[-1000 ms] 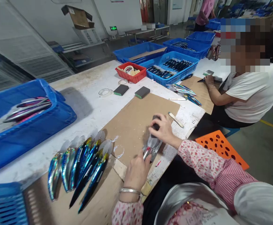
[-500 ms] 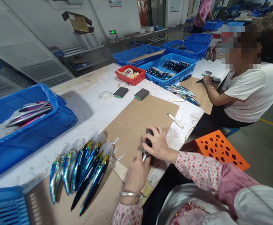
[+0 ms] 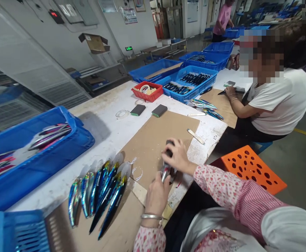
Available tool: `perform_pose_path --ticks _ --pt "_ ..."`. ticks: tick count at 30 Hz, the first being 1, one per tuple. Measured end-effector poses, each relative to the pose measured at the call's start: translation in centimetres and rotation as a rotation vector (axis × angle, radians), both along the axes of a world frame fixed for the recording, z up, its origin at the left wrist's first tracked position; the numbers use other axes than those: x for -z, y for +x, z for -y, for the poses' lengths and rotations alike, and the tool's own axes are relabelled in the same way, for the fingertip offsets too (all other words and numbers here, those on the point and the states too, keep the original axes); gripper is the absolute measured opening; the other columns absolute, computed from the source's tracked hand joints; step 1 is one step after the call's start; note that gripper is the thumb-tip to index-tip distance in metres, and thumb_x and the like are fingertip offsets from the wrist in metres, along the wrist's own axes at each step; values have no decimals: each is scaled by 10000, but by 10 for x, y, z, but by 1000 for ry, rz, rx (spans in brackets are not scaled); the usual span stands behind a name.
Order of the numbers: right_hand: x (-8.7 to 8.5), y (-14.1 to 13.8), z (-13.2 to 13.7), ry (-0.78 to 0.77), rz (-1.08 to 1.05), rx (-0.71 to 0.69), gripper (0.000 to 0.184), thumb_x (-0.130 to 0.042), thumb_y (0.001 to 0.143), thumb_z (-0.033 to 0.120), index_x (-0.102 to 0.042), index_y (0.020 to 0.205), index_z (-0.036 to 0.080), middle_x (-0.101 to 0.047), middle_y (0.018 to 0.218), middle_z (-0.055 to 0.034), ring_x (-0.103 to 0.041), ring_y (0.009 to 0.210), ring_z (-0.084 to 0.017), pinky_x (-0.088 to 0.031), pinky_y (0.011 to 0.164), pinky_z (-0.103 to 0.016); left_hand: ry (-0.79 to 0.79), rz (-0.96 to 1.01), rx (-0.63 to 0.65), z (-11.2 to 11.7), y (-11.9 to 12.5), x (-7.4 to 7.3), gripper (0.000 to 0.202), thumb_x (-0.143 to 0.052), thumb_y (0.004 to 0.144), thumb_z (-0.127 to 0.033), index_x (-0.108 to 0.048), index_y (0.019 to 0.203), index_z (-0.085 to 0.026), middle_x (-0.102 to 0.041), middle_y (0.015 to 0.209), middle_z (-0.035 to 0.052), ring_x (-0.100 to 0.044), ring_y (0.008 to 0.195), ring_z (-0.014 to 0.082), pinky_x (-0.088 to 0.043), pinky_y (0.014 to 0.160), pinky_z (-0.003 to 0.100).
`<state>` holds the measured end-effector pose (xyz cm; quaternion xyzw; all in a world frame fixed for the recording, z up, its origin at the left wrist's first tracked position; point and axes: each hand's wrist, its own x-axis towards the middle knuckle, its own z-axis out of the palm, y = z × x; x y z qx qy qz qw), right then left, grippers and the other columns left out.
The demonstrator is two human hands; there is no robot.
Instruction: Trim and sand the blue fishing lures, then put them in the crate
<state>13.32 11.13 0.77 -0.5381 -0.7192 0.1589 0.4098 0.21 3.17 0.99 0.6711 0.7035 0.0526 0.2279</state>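
Observation:
My left hand [image 3: 156, 196], a bangle at its wrist, is closed around one end of a shiny silver fishing lure [image 3: 165, 172]. Over the lure's other end, my right hand [image 3: 178, 156] grips a dark sanding block [image 3: 169, 148]; motion blurs its fingers a little, and they hide part of both things. Under the hands lies a brown cardboard sheet [image 3: 153, 140]. To the left, several blue-black and silver lures [image 3: 110, 203] with clear lips rest side by side on another cardboard piece [image 3: 123, 227].
Two sanding blocks [image 3: 159, 110] and a tape roll [image 3: 122, 113] sit farther back, near a red basket [image 3: 147, 96]. A blue crate [image 3: 81, 140] of lures stands left. A flat stick [image 3: 195, 136] lies by the table edge. An orange stool [image 3: 252, 171] and a seated co-worker [image 3: 276, 105] are at right.
My right hand, with the sanding block, has shifted slightly along the lure, and more of the lure's silver body shows between the hands. The whole view has tilted up and left a little.

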Motion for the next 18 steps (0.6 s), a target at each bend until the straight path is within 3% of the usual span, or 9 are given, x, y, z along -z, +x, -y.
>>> perform_pose_path --ticks 3,7,10,13,18 --pt "5 -5 8 29 4 -95 98 -668 756 303 -667 840 253 -514 1233 -6 -403 1129 -242 -329 961 -396 20 67 9 -1 -5 5 355 -324 940 -362 -473 1172 -139 -703 932 132 -671 876 253 -435 675 309" --pt "-3 19 -33 -18 -44 143 68 -644 774 281 -677 807 233 -546 1183 -34 -434 1083 -250 -336 946 -413 54 12 -5 7 -3 2 422 -303 944 -412 -461 1230 -144 -699 930 124 -667 865 262 -449 703 330" --pt "-12 35 -55 40 -119 145 63 -646 745 245 -677 793 221 -560 1138 -43 -454 1098 -239 -333 962 -390 204 -63 -6 16 1 -2 480 -272 951 -420 -375 1334 -149 -661 1019 133 -640 933 258 -461 754 349" --pt "-13 36 -52 34 -186 87 74 -646 733 260 -676 786 219 -562 1118 -42 -476 1091 -224 -332 973 -380 333 -155 7 21 0 -1 481 -265 957 -382 -353 1356 -128 -605 1019 139 -606 957 255 -466 782 363" --pt "-1 25 -36 -147 -116 82 93 -660 726 280 -681 799 225 -548 1164 -37 -454 1089 -239 -343 954 -416 340 -236 -76 25 -2 6 379 -411 915 -348 -457 1225 -134 -545 1013 125 -601 863 236 -467 681 330"
